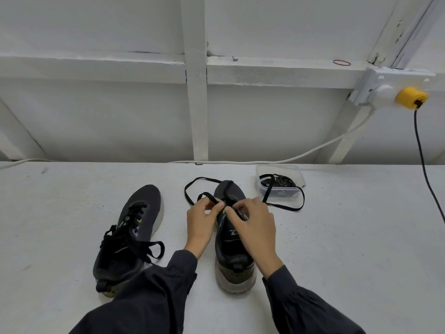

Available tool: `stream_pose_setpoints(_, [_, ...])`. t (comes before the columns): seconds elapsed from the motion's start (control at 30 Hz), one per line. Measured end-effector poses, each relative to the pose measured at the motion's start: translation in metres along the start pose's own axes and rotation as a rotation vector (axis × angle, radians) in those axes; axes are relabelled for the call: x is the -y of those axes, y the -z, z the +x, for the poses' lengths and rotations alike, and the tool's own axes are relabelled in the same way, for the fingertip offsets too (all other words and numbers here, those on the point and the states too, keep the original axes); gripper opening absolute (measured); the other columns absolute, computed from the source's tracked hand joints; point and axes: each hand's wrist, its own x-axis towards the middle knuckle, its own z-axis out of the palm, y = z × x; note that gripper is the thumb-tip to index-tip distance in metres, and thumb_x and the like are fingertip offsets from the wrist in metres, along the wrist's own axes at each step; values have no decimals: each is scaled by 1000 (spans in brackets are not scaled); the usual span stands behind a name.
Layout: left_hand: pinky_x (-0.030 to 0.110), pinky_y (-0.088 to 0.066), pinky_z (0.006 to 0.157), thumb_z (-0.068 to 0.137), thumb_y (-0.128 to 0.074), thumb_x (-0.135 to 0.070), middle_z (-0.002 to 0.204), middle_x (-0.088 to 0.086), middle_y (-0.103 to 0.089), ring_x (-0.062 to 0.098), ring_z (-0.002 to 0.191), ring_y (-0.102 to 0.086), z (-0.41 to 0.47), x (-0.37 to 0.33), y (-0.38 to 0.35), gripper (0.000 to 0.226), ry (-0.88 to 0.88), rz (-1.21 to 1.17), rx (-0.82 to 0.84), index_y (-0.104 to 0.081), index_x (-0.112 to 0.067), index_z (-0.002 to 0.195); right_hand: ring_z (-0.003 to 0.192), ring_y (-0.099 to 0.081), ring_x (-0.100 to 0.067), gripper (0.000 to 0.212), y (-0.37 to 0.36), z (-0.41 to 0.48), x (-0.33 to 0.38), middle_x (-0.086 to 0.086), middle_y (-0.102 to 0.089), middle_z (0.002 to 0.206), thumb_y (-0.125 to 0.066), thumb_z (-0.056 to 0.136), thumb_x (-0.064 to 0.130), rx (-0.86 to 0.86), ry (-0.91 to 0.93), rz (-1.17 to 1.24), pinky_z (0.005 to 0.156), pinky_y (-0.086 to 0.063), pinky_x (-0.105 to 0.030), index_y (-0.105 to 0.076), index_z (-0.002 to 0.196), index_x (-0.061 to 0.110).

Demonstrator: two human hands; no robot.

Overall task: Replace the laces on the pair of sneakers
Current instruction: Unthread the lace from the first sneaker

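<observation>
Left hand [202, 224] and right hand [254, 227] pinching black lace [284, 207] at sneaker [230, 249]; eyelets hidden beneath them.

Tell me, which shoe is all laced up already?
The left sneaker: its lace is threaded all the way up. The other sneaker has a loose lace trailing off it.

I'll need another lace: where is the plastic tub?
Head view: the plastic tub sits right of centre near the back edge of the table, beside the toe of the right sneaker.
</observation>
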Motion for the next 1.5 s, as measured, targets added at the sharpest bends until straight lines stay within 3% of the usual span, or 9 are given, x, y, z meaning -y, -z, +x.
stream_pose_setpoints(0.07, [30, -55, 78, 90, -68, -17, 83, -2, -71, 13, 82, -67, 1, 2, 1, 4, 22, -5, 2, -72, -15, 90, 97, -55, -15, 40, -1, 13, 8, 7, -60, 99, -48, 90, 58, 185, -28, -208, 90, -37, -38, -70, 97, 25])
stream_pose_setpoints(0.2, [33, -57, 80, 89, -69, -18, 84, 3, -73, 20, 84, -69, 6, 5, 6, 10, 61, -6, 9, -73, -9, 92, 81, -60, -19, 51, -2, 30, 16, 2, -68, 80, -49, 90, 58, 287, -106, -214, 92, -37, -40, -71, 83, 12])
stream_pose_setpoints(0.33, [36, -57, 81, 88, -70, -18, 85, 6, -74, 20, 85, -70, 9, 6, 7, 15, 43, 24, 0, -74, -5, 94, 73, -61, -21, 47, 1, 41, 19, 2, -61, 67, -59, 85, 54, 373, -154, -170, 71, -43, -32, -66, 76, 9])
stream_pose_setpoints(0.47, [33, -56, 81, 87, -71, -20, 84, 4, -73, 17, 83, -69, 8, 6, 5, 15, 43, 54, -15, -74, -6, 92, 75, -63, -24, 39, 0, 44, 21, -5, -68, 76, -61, 85, 44, 365, -150, -177, 59, -38, -28, -70, 82, 6])
stream_pose_setpoints(0.67, [25, -55, 75, 89, -70, -18, 78, -14, -69, 1, 76, -66, 5, 6, 2, 7, -14, 105, -34, -71, -12, 86, 72, -53, -24, 29, -8, 34, 22, -1, -56, 73, -53, 91, 37, 310, -136, -232, 62, -35, -30, -56, 75, 13])
stream_pose_setpoints(0.8, [19, -53, 69, 90, -68, -18, 74, -19, -65, -4, 75, -64, 3, 5, 0, 10, -50, 141, -42, -68, -9, 85, 70, -55, -24, 36, -9, 28, 19, -3, -60, 72, -54, 91, 40, 236, -134, -226, 58, -37, -29, -63, 76, 9])
stream_pose_setpoints(0.97, [28, -55, 72, 90, -68, -18, 75, -14, -66, 4, 73, -66, 1, 4, 0, 13, -44, 157, -53, -68, -5, 86, 70, -55, -24, 36, -7, 31, 21, -6, -61, 76, -56, 91, 40, 259, -102, -240, 63, -43, -31, -65, 81, 6])
stream_pose_setpoints(1.2, [33, -54, 75, 92, -64, -14, 79, -8, -68, 15, 77, -66, -1, 3, 0, 9, -78, 219, -44, -66, -7, 88, 71, -45, -25, 29, -8, 31, 22, -4, -48, 72, -50, 95, 30, 308, -58, -290, 62, -32, -30, -45, 74, 11])
stream_pose_setpoints(1.5, [36, -53, 73, 92, -60, -6, 83, -4, -68, 19, 77, -65, -2, 3, -1, 5, -121, 269, -28, -61, -8, 87, 71, -48, -27, 30, -11, 27, 20, -10, -50, 73, -48, 99, 21, 342, -105, -168, 61, -33, -30, -45, 73, 6])
